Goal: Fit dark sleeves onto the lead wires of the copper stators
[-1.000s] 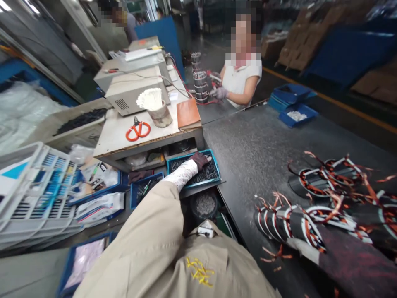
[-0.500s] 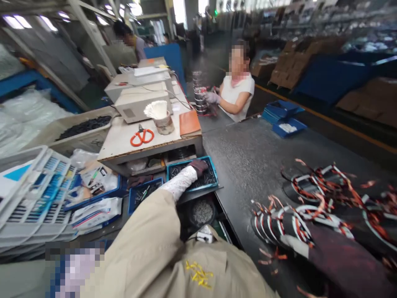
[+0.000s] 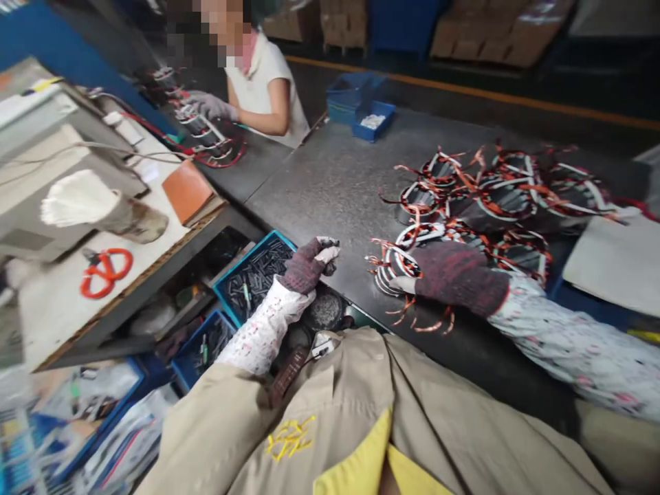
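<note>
Copper-wound stator lay on dark bench, right of our left hand, long axis roughly toward it; our right hand, nearer, clasped it. Left closed beside tray; contents, if any, we could not discern.

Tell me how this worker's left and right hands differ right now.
The left hand is curled near the rim of the blue tray; the right hand is placed around a wire-wound cylinder. The right hand's hold shows plainly, while anything in the left hand is too small to tell. Both wear dark gloves and patterned sleeves.
</note>
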